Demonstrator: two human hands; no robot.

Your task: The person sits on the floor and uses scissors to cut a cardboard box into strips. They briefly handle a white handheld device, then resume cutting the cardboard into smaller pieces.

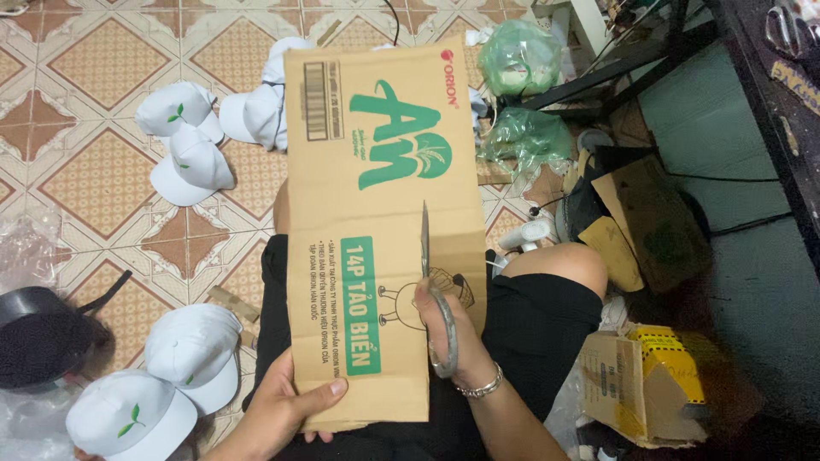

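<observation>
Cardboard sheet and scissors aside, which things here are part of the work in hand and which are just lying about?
In hand:
cardboard sheet, gripped by the left hand
scissors, worked by the right hand

Lying about:
white caps on the tiled floor
green plastic bags
black cap
small torn box

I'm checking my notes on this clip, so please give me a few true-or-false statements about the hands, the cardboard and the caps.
1. The right hand holds scissors against the cardboard sheet. True.
2. The left hand grips the sheet's top edge. False: it holds the bottom edge, thumb on top.
3. White caps lie on the tiled floor. True.
4. The caps carry red stars. False: they show small green leaf marks.
5. The right wrist wears a bracelet. True.
</observation>
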